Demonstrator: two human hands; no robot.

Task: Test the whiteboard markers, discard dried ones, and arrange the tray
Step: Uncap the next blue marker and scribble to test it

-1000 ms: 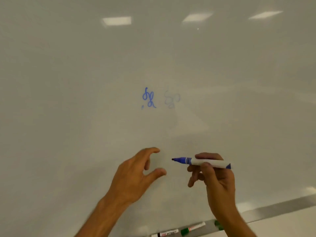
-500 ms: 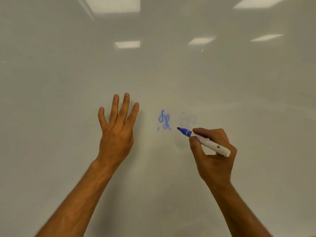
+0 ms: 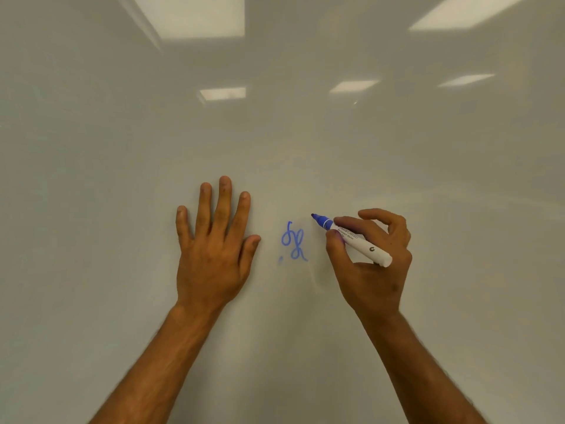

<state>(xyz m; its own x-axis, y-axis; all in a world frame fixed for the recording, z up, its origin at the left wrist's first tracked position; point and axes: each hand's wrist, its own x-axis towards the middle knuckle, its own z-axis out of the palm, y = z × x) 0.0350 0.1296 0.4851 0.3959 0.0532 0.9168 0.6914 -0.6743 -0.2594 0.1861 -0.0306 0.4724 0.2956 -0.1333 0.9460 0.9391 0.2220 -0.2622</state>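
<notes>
The whiteboard (image 3: 305, 133) fills the view; my left hand (image 3: 212, 252) lies flat against it, fingers spread, grasping nothing; my right hand (image 3: 371, 264), at 3 o'clock from the left, clenches the blue marker (image 3: 354, 240), uncapped; its tip points toward 10 o'clock, just beside the board; the blue scribble (image 3: 293, 241) sits between both hands.

Left hand (image 3: 214, 249) flat on whiteboard (image 3: 122, 148), right hand (image 3: 371, 264) gripping blue marker (image 3: 354, 240) beside scribble (image 3: 293, 241)

An office or classroom: glossy wall whiteboard (image 3: 305, 148) mirroring rectangular ceiling light panels (image 3: 195, 15).
</notes>
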